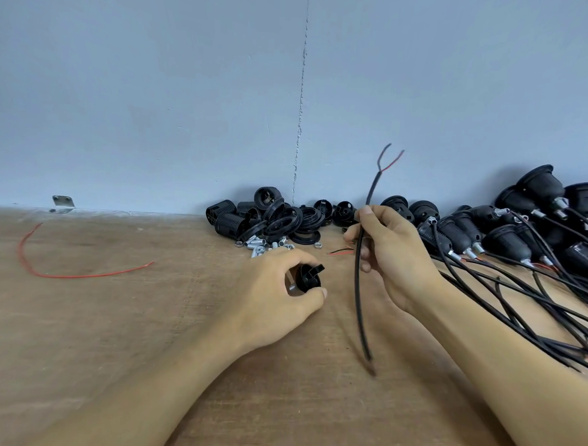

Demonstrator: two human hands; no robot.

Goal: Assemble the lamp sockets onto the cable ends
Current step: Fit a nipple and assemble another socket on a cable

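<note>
The left hand point(277, 289) is curling its fingers and thumb around a black socket part point(309, 277), holding it low near the table point(115, 333). A small shiny metal piece is peeking out beside it in the same hand. The right hand point(391, 249) is pinching a black cable point(357, 291) between thumb and fingers and holding it upright. The cable's top end is splitting into 2 thin wires point(391, 159), 1 black and 1 red. The socket part and the cable are near each other but not touching, so I am thinking this socket is only just starting.

A lot is looking done. At the right, many finished sockets point(536, 224) are lying in a big heap with their cables trailing toward the table edge. A lot is waiting too. By the wall, a heap of loose socket parts point(269, 218) is sitting, with little metal bits point(262, 246) lying just in front of it.

No box or tray is showing. Everything is lying in heaps right on the table. 1 loose red wire point(67, 275) is lying alone, well apart on the left.
</note>
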